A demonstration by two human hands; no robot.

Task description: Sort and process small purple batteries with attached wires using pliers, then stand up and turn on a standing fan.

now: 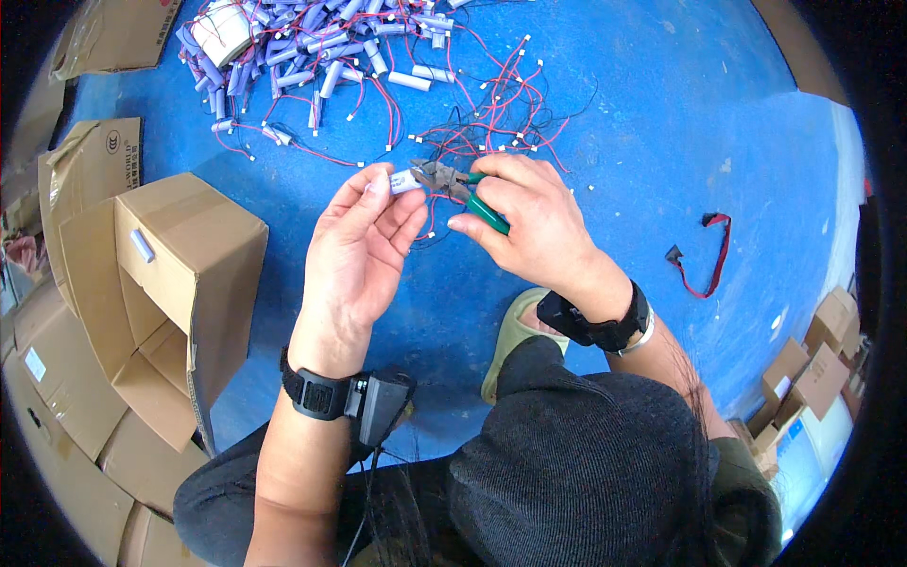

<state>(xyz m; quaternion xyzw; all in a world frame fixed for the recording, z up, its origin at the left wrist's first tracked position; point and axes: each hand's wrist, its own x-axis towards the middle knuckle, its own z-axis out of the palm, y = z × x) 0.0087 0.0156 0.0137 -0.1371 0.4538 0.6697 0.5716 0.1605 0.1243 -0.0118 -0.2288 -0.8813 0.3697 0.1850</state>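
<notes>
My left hand pinches a small cylindrical battery cell between thumb and fingers. Green-handled cutting pliers are gripped in my right hand, their metal jaws touching the cell's right end. Whether the jaws are closed on a wire there is too small to tell. Just beyond the hands, red and black wires with small white connectors lie in a loose tangle on the blue floor. Farther off at the upper left is a heap of purple battery cells, many with wires attached.
An open cardboard box stands to my left, one purple cell resting on its flap. More cartons line the left side. A red and black strap lies on the floor at right. Small boxes are stacked at far right.
</notes>
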